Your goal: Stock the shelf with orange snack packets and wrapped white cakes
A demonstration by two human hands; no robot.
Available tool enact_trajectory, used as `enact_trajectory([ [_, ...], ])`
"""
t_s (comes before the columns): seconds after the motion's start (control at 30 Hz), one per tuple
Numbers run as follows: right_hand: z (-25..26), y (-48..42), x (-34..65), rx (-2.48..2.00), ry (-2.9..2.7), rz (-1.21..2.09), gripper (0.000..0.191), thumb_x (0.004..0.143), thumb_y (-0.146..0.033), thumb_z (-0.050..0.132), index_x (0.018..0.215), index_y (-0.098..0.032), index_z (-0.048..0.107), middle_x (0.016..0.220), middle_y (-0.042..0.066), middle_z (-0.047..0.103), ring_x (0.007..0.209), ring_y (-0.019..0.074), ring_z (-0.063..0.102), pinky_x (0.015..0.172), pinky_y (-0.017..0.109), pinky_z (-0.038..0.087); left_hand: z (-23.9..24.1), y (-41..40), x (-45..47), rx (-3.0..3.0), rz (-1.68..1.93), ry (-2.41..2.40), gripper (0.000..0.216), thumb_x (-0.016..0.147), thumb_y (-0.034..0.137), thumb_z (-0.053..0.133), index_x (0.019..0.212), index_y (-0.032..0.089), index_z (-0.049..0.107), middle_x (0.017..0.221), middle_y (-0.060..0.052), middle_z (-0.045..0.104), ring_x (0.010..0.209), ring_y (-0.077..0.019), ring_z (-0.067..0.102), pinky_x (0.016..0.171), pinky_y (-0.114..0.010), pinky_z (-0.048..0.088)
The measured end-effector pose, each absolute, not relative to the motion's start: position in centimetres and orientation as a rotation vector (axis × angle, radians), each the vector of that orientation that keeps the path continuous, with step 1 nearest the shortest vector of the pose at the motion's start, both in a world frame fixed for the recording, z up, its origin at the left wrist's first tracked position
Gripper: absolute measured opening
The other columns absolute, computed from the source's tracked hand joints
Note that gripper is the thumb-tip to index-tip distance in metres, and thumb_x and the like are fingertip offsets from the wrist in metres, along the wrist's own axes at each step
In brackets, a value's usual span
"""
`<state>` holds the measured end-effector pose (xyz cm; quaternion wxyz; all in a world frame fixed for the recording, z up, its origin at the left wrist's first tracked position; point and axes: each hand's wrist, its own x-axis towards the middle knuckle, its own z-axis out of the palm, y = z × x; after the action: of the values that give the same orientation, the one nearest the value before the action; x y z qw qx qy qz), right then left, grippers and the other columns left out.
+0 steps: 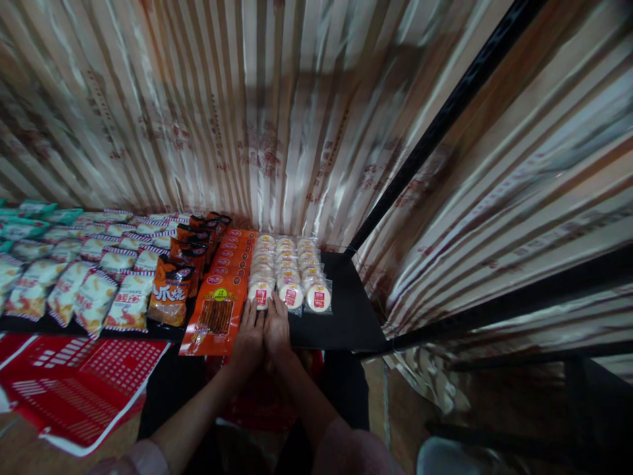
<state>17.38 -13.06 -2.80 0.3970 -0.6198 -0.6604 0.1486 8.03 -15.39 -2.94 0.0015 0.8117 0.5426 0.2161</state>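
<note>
On the black shelf [346,316], three columns of clear-wrapped round white crackers [291,295] with red labels lie in overlapping rows. My left hand [248,338] and my right hand [277,326] are side by side at the near end of the left column. Their fingers hold the lower edge of the front cracker packet [260,295], one hand on each side, with the red label showing between them. Both thumbs are hard to make out. Just left of my left hand lies an orange packet of brown sticks [216,315], with more of the same overlapping behind it.
Further left are black-and-orange snack bags [171,290], several white snack bags [129,300] and green packets [22,227]. A red basket [84,379] sits below the shelf. Pleated printed sheeting [267,132] hangs behind, and a black post [425,152] rises at the right corner.
</note>
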Motion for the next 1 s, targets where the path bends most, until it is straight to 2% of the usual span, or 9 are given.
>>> enact_trajectory([
  [0.3, -2.0, -13.8, 17.6, -1.542, -1.709, 0.36, 0.042, 0.079, -0.01, 0.038, 0.117, -0.013, 0.054, 0.127, 0.011, 0.048, 0.12, 0.0182, 0.038, 0.101, 0.036, 0.034, -2.9, -15.8, 8.3, 2.48, 0.76, 1.731, 0.04, 0.079, 0.009, 0.036, 0.116, 0.006, 0.049, 0.14, -0.018, 0.031, 0.133, -0.0257, 0.018, 0.102, -0.046, 0.033],
  [0.5, -1.6, -15.1, 18.1, -1.535, -1.7, 0.37, 0.04, 0.077, -0.011, 0.04, 0.112, -0.014, 0.059, 0.119, 0.012, 0.054, 0.112, 0.0188, 0.046, 0.097, 0.035, 0.039, -4.5, -16.3, 8.7, 2.47, 0.811, 1.623, 0.04, 0.082, 0.014, 0.031, 0.117, 0.003, 0.047, 0.132, -0.021, 0.041, 0.129, -0.025, 0.029, 0.099, -0.045, 0.039],
  [0.7, -2.2, -16.8, 18.7, -1.464, -1.658, 0.404, 0.041, 0.075, -0.009, 0.038, 0.108, -0.016, 0.061, 0.113, 0.009, 0.058, 0.103, 0.0161, 0.052, 0.092, 0.03, 0.042, -3.7, -18.1, 9.0, 2.538, 0.845, 1.467, 0.041, 0.079, 0.012, 0.033, 0.118, 0.004, 0.046, 0.12, -0.018, 0.052, 0.118, -0.0233, 0.043, 0.098, -0.044, 0.039],
  [1.0, -2.6, -21.1, 18.2, -1.365, -1.663, 0.41, 0.034, 0.082, -0.015, 0.034, 0.098, -0.018, 0.064, 0.097, 0.008, 0.064, 0.093, 0.0174, 0.054, 0.083, 0.035, 0.045, -2.7, -22.1, 8.4, 2.345, 0.921, 1.478, 0.028, 0.082, 0.019, 0.037, 0.103, 0.013, 0.054, 0.098, -0.011, 0.057, 0.093, -0.0199, 0.051, 0.085, -0.038, 0.046],
])
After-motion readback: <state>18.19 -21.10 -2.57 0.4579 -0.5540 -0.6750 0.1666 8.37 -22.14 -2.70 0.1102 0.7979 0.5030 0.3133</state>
